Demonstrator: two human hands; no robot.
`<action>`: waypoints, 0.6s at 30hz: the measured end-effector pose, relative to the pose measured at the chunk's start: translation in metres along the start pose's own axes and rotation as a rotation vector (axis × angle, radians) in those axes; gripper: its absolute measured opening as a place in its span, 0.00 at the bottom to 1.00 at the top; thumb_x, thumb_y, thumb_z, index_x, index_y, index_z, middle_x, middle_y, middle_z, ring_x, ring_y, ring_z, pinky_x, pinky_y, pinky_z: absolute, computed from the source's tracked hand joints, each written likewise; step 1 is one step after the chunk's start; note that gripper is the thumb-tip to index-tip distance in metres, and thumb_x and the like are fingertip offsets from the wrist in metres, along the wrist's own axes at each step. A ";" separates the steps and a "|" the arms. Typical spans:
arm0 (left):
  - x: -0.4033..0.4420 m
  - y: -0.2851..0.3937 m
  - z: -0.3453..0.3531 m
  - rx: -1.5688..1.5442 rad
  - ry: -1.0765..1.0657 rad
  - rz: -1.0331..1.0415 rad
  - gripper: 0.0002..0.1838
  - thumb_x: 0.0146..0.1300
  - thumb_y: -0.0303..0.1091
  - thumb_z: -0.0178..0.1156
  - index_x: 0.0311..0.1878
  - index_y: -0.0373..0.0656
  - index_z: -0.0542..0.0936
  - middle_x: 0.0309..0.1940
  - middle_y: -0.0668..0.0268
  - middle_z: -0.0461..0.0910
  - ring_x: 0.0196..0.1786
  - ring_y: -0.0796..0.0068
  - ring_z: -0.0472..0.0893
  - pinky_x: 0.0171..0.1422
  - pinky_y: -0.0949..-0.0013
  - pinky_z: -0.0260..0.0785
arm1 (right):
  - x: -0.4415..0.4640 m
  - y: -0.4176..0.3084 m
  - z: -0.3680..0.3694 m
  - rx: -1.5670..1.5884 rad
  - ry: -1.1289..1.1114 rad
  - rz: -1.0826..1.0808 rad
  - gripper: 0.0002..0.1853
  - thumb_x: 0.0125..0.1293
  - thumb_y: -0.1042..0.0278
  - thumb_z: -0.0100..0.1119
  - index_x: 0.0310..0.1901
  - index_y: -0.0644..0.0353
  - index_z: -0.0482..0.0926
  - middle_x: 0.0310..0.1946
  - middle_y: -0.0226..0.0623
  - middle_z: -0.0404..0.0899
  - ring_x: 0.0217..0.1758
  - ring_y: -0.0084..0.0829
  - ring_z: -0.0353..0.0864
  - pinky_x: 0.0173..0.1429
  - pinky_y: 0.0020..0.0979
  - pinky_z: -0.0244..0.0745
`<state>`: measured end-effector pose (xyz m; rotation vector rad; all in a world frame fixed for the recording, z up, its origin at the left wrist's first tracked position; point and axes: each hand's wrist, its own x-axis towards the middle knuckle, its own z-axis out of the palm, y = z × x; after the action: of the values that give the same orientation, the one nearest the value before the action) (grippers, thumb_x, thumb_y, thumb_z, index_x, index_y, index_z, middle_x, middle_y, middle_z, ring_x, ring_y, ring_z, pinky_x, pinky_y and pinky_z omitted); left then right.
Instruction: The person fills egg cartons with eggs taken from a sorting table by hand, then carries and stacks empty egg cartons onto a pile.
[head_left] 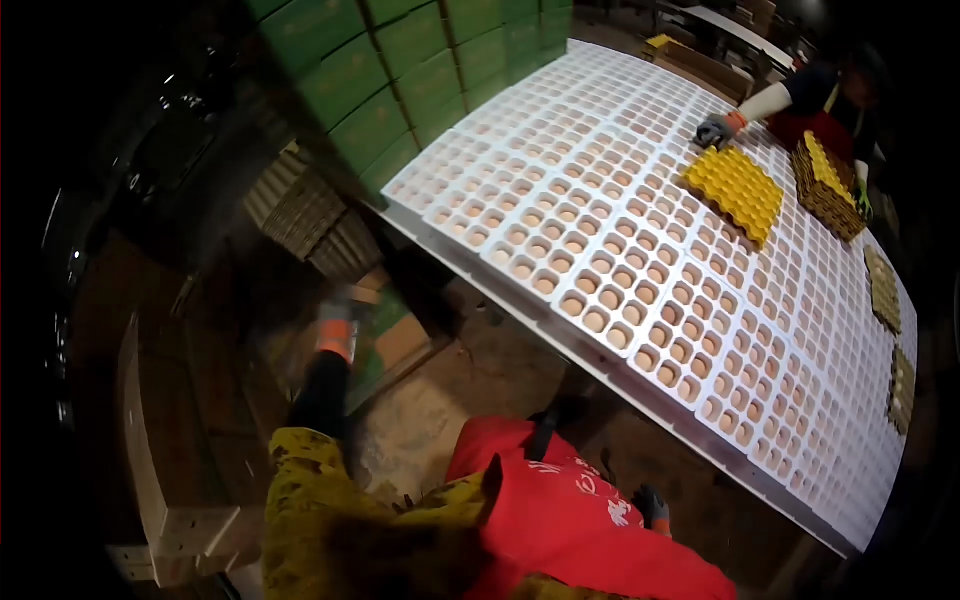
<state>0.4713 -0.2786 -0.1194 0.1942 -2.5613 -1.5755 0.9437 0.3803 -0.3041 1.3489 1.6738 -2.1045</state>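
Observation:
My left hand (pixel 338 318), in a grey glove with an orange cuff, reaches forward on the left and is smeared by motion. Just beyond it is a stack of grey-brown egg trays (pixel 310 225); whether the hand touches anything is unclear. Below the fingers is an open cardboard box (pixel 395 340) with green sides. My right hand (pixel 652 505), in a dark glove, hangs low beside my red apron (pixel 580 500), under the table edge. Its fingers are too dark to make out. White plastic trays (pixel 640 225) with an egg in many cells cover the big table (pixel 590 365).
Green cartons (pixel 360 80) are piled high at the back left. Wooden-looking boxes (pixel 180 440) stand at my left. Across the table, a co-worker's gloved hand (pixel 718 130) is near a yellow egg tray (pixel 735 192). A tray stack (pixel 828 190) sits by that person.

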 end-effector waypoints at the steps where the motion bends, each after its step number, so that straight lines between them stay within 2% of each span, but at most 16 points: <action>1: 0.024 -0.058 -0.099 0.385 0.202 0.187 0.19 0.74 0.43 0.54 0.55 0.39 0.82 0.44 0.64 0.85 0.41 0.72 0.83 0.46 0.68 0.77 | -0.008 0.010 0.001 -0.054 -0.050 -0.063 0.13 0.70 0.67 0.54 0.52 0.59 0.80 0.48 0.53 0.81 0.47 0.53 0.81 0.49 0.44 0.79; 2: 0.042 -0.096 -0.187 0.712 0.453 0.294 0.20 0.74 0.44 0.55 0.56 0.38 0.81 0.48 0.64 0.85 0.47 0.71 0.83 0.52 0.68 0.78 | 0.000 0.054 -0.015 -0.392 -0.151 -0.293 0.14 0.70 0.67 0.54 0.53 0.59 0.80 0.50 0.54 0.80 0.48 0.53 0.81 0.50 0.44 0.78; 3: 0.039 -0.063 -0.230 0.761 0.563 0.121 0.20 0.74 0.43 0.55 0.57 0.38 0.81 0.49 0.63 0.85 0.48 0.70 0.83 0.53 0.68 0.77 | 0.012 0.101 -0.034 -0.807 -0.154 -0.589 0.14 0.70 0.66 0.53 0.54 0.59 0.79 0.52 0.55 0.79 0.50 0.53 0.80 0.52 0.44 0.78; 4: 0.035 -0.044 -0.254 0.747 0.621 0.057 0.19 0.74 0.42 0.55 0.57 0.37 0.81 0.49 0.63 0.85 0.48 0.69 0.82 0.53 0.67 0.77 | 0.006 0.115 -0.034 -1.094 -0.078 -0.883 0.15 0.71 0.66 0.53 0.56 0.59 0.79 0.54 0.55 0.78 0.52 0.54 0.79 0.53 0.45 0.78; 6: 0.043 -0.019 -0.234 0.593 0.621 0.112 0.19 0.73 0.40 0.55 0.58 0.37 0.80 0.51 0.62 0.84 0.50 0.68 0.82 0.55 0.66 0.76 | -0.026 0.126 -0.024 -0.757 0.008 -0.358 0.20 0.74 0.61 0.54 0.63 0.57 0.75 0.54 0.39 0.83 0.55 0.35 0.82 0.59 0.35 0.74; 8: 0.055 -0.014 -0.143 0.287 0.495 0.222 0.19 0.73 0.38 0.54 0.59 0.37 0.80 0.52 0.61 0.84 0.51 0.66 0.82 0.56 0.66 0.76 | -0.070 0.147 -0.020 -0.748 0.059 -0.444 0.20 0.74 0.60 0.54 0.63 0.55 0.75 0.53 0.39 0.83 0.56 0.35 0.82 0.59 0.35 0.74; 11: 0.003 -0.023 0.086 -0.158 0.084 0.260 0.19 0.73 0.35 0.54 0.61 0.36 0.79 0.54 0.59 0.83 0.54 0.64 0.81 0.59 0.64 0.75 | -0.127 0.170 -0.015 -0.719 0.304 -0.500 0.19 0.74 0.60 0.54 0.63 0.54 0.76 0.52 0.39 0.83 0.54 0.33 0.81 0.57 0.35 0.75; 13: -0.078 -0.031 0.249 -0.425 -0.375 0.198 0.19 0.72 0.33 0.54 0.62 0.36 0.78 0.56 0.58 0.82 0.55 0.63 0.81 0.60 0.63 0.75 | -0.163 0.163 -0.015 -0.738 0.442 -0.530 0.19 0.75 0.59 0.53 0.63 0.54 0.76 0.50 0.38 0.84 0.52 0.32 0.81 0.55 0.35 0.75; 14: -0.110 -0.046 0.326 -0.591 -0.712 0.168 0.19 0.72 0.32 0.54 0.63 0.36 0.78 0.57 0.57 0.82 0.56 0.62 0.81 0.61 0.63 0.74 | -0.184 0.160 -0.021 -0.772 0.486 -0.541 0.19 0.75 0.59 0.53 0.63 0.54 0.76 0.49 0.38 0.84 0.50 0.31 0.81 0.54 0.35 0.75; 15: -0.208 0.065 0.354 -0.458 -0.736 0.223 0.18 0.73 0.34 0.55 0.60 0.34 0.79 0.53 0.56 0.83 0.53 0.68 0.81 0.60 0.66 0.74 | -0.212 0.150 -0.028 -0.551 0.536 -0.453 0.19 0.76 0.59 0.52 0.63 0.54 0.77 0.49 0.37 0.84 0.50 0.31 0.82 0.53 0.34 0.75; 16: -0.284 0.190 0.351 -0.348 -0.978 0.350 0.17 0.74 0.33 0.53 0.59 0.33 0.80 0.52 0.58 0.84 0.54 0.68 0.81 0.61 0.65 0.73 | -0.245 0.134 -0.032 -0.348 0.580 -0.370 0.19 0.76 0.59 0.51 0.63 0.54 0.77 0.49 0.37 0.84 0.49 0.31 0.82 0.52 0.33 0.76; 18: -0.350 0.262 0.397 -0.466 -1.311 0.471 0.17 0.74 0.34 0.55 0.59 0.33 0.79 0.52 0.59 0.84 0.53 0.70 0.81 0.60 0.66 0.73 | -0.281 0.127 -0.039 0.038 0.648 -0.298 0.19 0.77 0.59 0.50 0.63 0.55 0.77 0.50 0.36 0.83 0.50 0.31 0.82 0.50 0.32 0.76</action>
<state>0.7347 0.2481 -0.0770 -1.8668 -2.3144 -2.4021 1.2060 0.2516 -0.1977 2.0671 2.1879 -1.9614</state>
